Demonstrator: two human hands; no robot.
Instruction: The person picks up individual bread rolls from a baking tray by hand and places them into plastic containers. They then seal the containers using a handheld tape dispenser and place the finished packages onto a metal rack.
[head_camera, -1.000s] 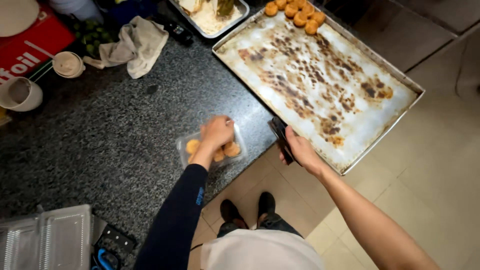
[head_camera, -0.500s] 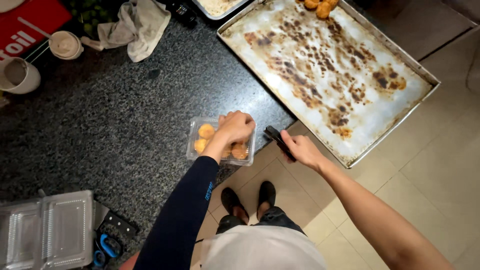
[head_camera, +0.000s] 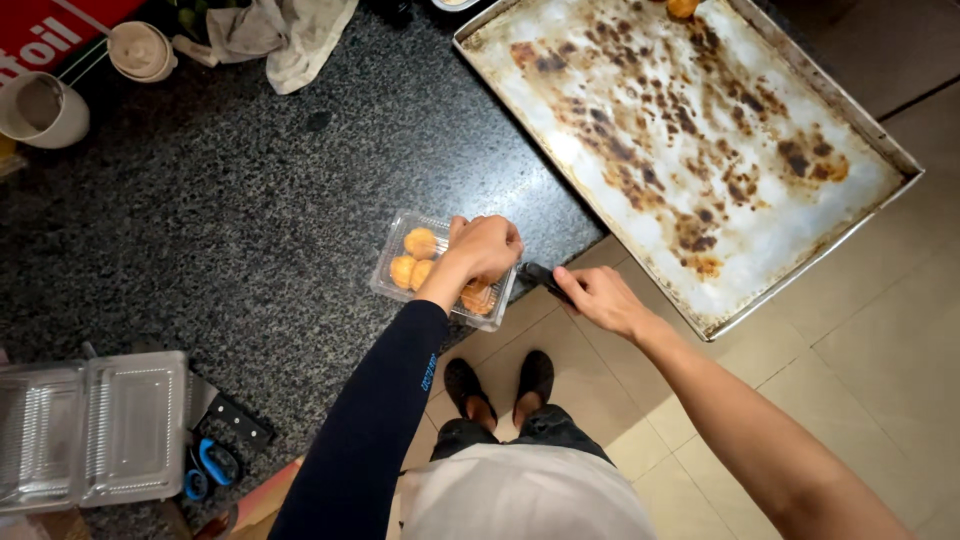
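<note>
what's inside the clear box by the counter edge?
The clear box holds three golden pastries in plain view. The left hand covers its right half, so anything more beneath it is hidden.

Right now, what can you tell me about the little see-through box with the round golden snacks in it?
The clear plastic box is small, thin and rectangular, with ribbed walls. It sits flat at the front edge of the dark speckled counter, beside the big stained baking tray. Inside lie round golden-brown snacks; at least four show. The left hand reaches into it and covers its right half. The right hand, holding something dark, is close by but not touching it.
</note>
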